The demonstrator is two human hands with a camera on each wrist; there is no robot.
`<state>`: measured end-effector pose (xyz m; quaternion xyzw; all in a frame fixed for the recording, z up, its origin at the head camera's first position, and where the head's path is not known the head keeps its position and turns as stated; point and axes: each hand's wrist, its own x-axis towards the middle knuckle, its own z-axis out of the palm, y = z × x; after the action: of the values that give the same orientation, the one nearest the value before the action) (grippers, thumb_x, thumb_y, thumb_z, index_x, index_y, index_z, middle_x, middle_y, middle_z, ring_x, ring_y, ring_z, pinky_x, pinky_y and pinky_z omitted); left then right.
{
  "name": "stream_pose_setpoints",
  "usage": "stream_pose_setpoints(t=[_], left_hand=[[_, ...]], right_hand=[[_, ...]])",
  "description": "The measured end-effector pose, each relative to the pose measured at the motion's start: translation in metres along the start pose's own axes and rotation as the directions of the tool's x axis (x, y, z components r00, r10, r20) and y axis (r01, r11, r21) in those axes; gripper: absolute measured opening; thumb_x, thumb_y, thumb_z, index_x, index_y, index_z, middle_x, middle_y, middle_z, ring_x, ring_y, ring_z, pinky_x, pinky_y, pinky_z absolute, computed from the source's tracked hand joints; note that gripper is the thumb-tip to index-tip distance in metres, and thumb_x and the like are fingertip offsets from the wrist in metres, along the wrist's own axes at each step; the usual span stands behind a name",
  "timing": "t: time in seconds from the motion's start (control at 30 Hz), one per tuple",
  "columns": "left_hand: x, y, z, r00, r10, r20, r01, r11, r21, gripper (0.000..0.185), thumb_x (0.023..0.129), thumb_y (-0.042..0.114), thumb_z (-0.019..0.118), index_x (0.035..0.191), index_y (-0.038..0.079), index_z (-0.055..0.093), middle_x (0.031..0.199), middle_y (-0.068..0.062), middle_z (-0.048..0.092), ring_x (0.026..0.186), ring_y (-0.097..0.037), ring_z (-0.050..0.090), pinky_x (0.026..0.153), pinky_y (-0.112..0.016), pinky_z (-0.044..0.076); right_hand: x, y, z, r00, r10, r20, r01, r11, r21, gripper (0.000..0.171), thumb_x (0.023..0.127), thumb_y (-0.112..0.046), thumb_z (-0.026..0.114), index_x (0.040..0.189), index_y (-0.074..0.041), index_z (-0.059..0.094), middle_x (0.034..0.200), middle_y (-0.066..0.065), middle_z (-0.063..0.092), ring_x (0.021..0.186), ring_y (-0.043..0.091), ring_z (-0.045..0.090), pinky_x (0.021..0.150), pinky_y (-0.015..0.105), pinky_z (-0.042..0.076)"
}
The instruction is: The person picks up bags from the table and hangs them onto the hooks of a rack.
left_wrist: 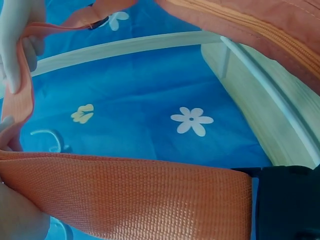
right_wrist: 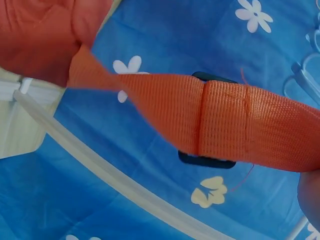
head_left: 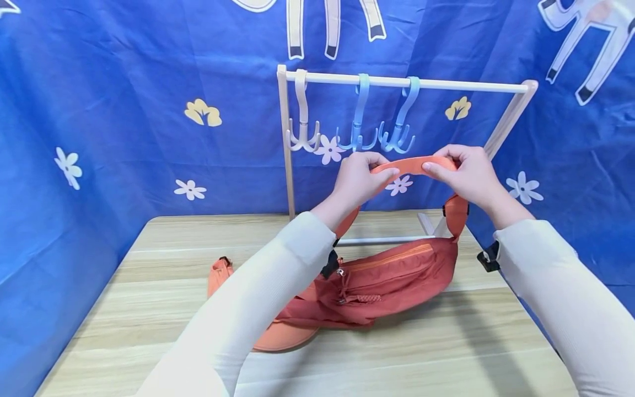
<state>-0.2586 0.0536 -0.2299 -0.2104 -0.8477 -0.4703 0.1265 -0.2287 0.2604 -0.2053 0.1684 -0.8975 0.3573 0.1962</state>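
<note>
Both hands lift the orange strap (head_left: 415, 164) toward the blue hooks (head_left: 397, 132) on the wooden rack (head_left: 285, 143) at the tabletop's (head_left: 446, 342) far edge: the left hand (head_left: 358, 182) pinches it, the right hand (head_left: 468, 175) likewise. The red bag (head_left: 382, 284) rests mid-tabletop, open wood near the front edge; blue cloth (head_left: 99, 110) behind.

The woven webbing strap (head_left: 414, 164) is bright orange, with a black plastic buckle (right_wrist: 207, 159) behind it. The fabric waist bag (head_left: 387, 284) is a darker rust red with an orange zip line. The draped cloth backdrop (head_left: 124, 110) is deep blue, printed with white flowers and pale yellow blossoms. On the pale wooden rack (head_left: 407, 82), one plastic hook (head_left: 302, 118) is cream and two plastic hooks (head_left: 379, 118) are light blue. The wood-grain tabletop (head_left: 446, 342) is light beige, streaked. Both ribbed sleeves (head_left: 248, 314) are off-white.
</note>
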Motion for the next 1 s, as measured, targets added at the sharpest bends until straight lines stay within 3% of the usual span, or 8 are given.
stream_pose_setpoints(t=[0.4, 0.77, 1.0], left_hand=[[0.011, 0.021, -0.005, 0.998, 0.031, -0.048, -0.032, 0.999, -0.018, 0.019, 0.076, 0.034, 0.064, 0.082, 0.016, 0.065, 0.065, 0.004, 0.057, 0.057, -0.010, 0.051, 0.052, -0.023, 0.041], [0.023, 0.022, -0.003, 0.990, -0.015, -0.142, 0.004, 0.997, -0.078, 0.020, 0.076, 0.036, 0.064, 0.084, 0.018, 0.065, 0.069, 0.005, 0.057, 0.064, -0.011, 0.050, 0.054, -0.024, 0.041], [0.028, 0.022, 0.002, 0.979, 0.009, -0.204, -0.018, 0.999, -0.043, 0.020, 0.077, 0.037, 0.062, 0.084, 0.018, 0.065, 0.069, 0.006, 0.056, 0.063, -0.010, 0.049, 0.054, -0.023, 0.039]], right_hand=[[0.026, 0.006, -0.013, 0.996, -0.013, -0.086, 0.012, 1.000, -0.009, 0.028, 0.076, -0.034, 0.064, 0.090, -0.010, 0.064, 0.075, 0.006, 0.057, 0.065, 0.021, 0.044, 0.049, 0.028, 0.034], [0.046, 0.000, -0.011, 0.986, 0.004, -0.167, -0.009, 1.000, -0.030, 0.033, 0.074, -0.040, 0.063, 0.089, -0.011, 0.064, 0.073, 0.007, 0.055, 0.064, 0.019, 0.042, 0.049, 0.030, 0.032], [0.055, -0.003, -0.008, 0.975, 0.070, -0.213, -0.077, 0.997, -0.024, 0.039, 0.073, -0.045, 0.062, 0.096, -0.013, 0.065, 0.080, 0.005, 0.056, 0.070, 0.017, 0.044, 0.054, 0.030, 0.034]])
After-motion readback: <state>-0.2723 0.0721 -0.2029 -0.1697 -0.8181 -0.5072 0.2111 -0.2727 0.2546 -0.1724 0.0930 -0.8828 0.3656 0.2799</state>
